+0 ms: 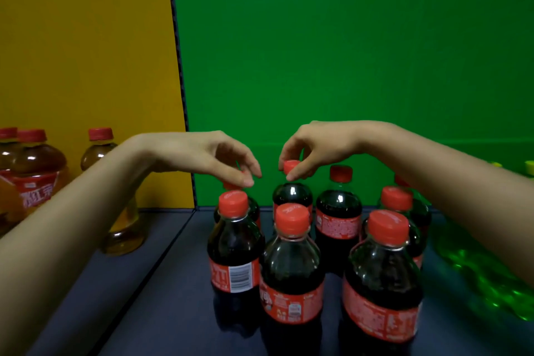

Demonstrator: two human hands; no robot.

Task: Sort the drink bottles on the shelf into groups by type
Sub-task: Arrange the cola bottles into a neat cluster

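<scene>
Drink bottles (291,263), upright on a dark shelf (161,263), three kinds. Left, before a yellow panel (86,52): tea bottles (37,165) holding amber liquid, with red caps and red labels. Centre, before a green panel (346,52): cola bottles (338,211) holding dark liquid, with red caps and red labels, standing close together in rows. Left hand (208,156) pinches the cap of the rear-left cola bottle (230,184), mostly hidden behind a front one. Right hand (315,147) pinches the cap of the rear-middle cola bottle (291,196). Far right, partly behind the forearm: green bottles (476,269) with yellow caps, blurred.
</scene>
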